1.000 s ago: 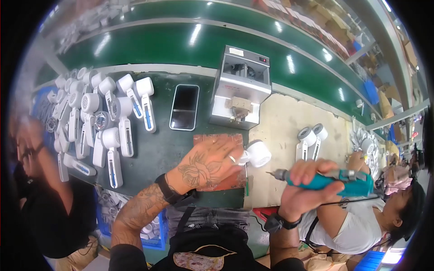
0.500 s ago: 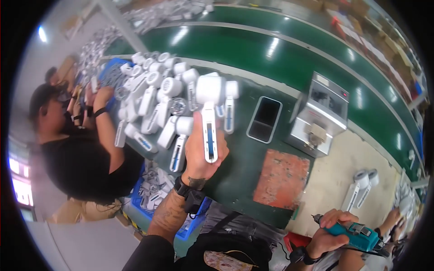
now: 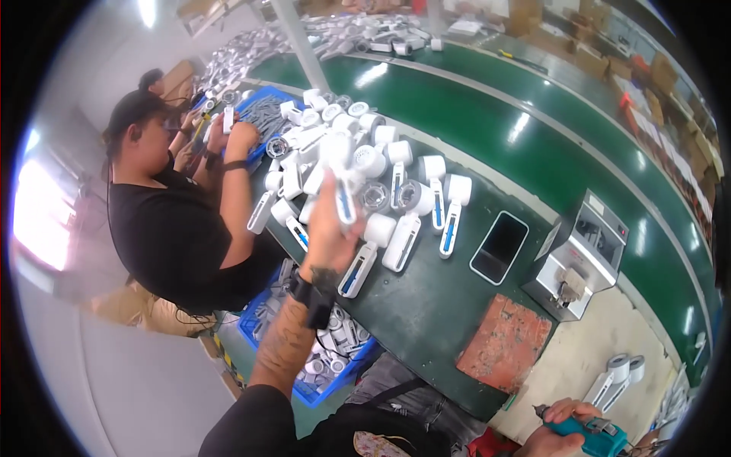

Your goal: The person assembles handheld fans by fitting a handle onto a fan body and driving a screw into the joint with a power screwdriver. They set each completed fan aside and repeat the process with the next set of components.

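Note:
My left hand (image 3: pixel 326 236) is closed round the handle of a white handheld fan (image 3: pixel 346 204), slightly blurred. A slot with a blue strip shows along that handle. Below and around it lies a pile of similar white fans (image 3: pixel 403 242), some with round heads showing clear or grilled faces. Low at the right edge, my right hand (image 3: pixel 567 430) grips a teal electric screwdriver (image 3: pixel 598 438), its dark tip pointing left.
A phone (image 3: pixel 499 247), a worn orange-red board (image 3: pixel 505 343) and a grey metal machine (image 3: pixel 579 259) line the bench. Two white fans (image 3: pixel 614 385) lie farther right. A blue bin of parts (image 3: pixel 311 392) sits below the bench. At left, a co-worker (image 3: pixel 171 198) handles a white piece.
My view has swung left. My left hand has carried the fan leftward over the pile. The right hand still holds the screwdriver, now lower in view.

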`<state>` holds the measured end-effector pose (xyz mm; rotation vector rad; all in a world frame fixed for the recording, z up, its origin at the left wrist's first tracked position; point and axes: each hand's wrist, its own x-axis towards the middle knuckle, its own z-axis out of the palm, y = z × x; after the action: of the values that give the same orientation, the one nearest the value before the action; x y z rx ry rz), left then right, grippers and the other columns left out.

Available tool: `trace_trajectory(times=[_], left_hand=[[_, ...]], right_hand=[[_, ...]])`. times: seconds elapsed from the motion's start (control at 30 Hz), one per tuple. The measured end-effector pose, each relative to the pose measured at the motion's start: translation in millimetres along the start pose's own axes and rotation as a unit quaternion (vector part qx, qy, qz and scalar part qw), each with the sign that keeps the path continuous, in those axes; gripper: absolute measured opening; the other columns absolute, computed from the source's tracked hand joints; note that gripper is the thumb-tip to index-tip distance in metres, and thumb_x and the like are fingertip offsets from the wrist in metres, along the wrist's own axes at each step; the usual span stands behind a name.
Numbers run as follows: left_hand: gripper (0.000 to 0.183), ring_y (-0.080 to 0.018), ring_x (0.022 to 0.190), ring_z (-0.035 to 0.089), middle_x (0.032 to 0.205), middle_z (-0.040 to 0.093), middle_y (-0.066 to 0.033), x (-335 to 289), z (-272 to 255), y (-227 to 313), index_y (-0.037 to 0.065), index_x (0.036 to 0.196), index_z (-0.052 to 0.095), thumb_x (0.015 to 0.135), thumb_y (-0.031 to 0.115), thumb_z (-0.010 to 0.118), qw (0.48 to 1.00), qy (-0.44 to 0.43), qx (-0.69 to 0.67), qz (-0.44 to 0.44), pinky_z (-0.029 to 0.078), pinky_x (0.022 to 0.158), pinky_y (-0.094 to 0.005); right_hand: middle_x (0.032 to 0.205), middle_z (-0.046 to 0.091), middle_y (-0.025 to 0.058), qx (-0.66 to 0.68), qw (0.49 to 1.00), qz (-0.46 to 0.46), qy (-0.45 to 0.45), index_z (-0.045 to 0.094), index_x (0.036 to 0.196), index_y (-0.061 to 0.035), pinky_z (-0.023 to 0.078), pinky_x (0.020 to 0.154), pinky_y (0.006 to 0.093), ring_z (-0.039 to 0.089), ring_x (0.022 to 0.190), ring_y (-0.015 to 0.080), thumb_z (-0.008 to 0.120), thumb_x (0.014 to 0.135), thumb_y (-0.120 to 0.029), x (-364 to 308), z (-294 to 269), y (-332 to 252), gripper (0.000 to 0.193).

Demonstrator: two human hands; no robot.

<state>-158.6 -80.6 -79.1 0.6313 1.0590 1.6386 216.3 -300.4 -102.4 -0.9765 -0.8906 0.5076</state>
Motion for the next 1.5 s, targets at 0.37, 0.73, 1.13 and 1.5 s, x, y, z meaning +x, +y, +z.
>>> trace_trajectory(times=[0.37,0.73,1.13,1.5], left_hand=[[0.046,-0.0133,0.08,0.063,0.115,0.066,-0.019,12,62,-13,0.002,0.14,0.043,0.105,0.032,0.042,0.963,-0.131,0.19,0.136,0.052,0.079,-0.0298],[0.054,-0.0342,0.084,0.065,0.091,0.066,-0.0189,-219,303,-230,0.001,0.096,0.062,0.084,0.053,0.066,0.599,-0.647,0.436,0.183,0.05,0.077,-0.0429],[0.023,-0.0384,0.08,0.06,0.082,0.06,-0.0157,-199,270,-215,0.004,0.093,0.06,0.081,0.023,0.066,0.696,-0.605,0.323,0.213,0.048,0.07,-0.0467],[0.024,-0.0288,0.089,0.058,0.096,0.061,-0.0095,-120,173,-139,0.006,0.101,0.065,0.081,0.016,0.072,0.616,-0.623,0.377,0.299,0.049,0.077,-0.0396]], right_hand=[[0.077,0.06,0.0108,-0.053,0.99,0.107,0.079,0.058,0.107,0.0045,0.05,0.058,0.0315,0.061,0.063,0.0204,0.067,0.091,-0.03,5,-10,-11,0.039],[0.086,0.06,0.0084,-0.075,0.992,0.097,0.028,0.047,0.13,0.0058,0.046,0.068,0.0274,0.058,0.076,0.0149,0.071,0.083,-0.058,-25,-46,-48,0.083],[0.082,0.059,0.0074,-0.194,0.978,0.061,0.054,0.051,0.125,0.0058,0.044,0.066,0.0281,0.058,0.075,0.0163,0.06,0.092,-0.054,1,-78,-19,0.068],[0.087,0.058,0.008,-0.151,0.985,0.072,0.031,0.049,0.126,0.0062,0.048,0.068,0.033,0.058,0.079,0.0193,0.061,0.091,-0.056,42,-25,3,0.073]])
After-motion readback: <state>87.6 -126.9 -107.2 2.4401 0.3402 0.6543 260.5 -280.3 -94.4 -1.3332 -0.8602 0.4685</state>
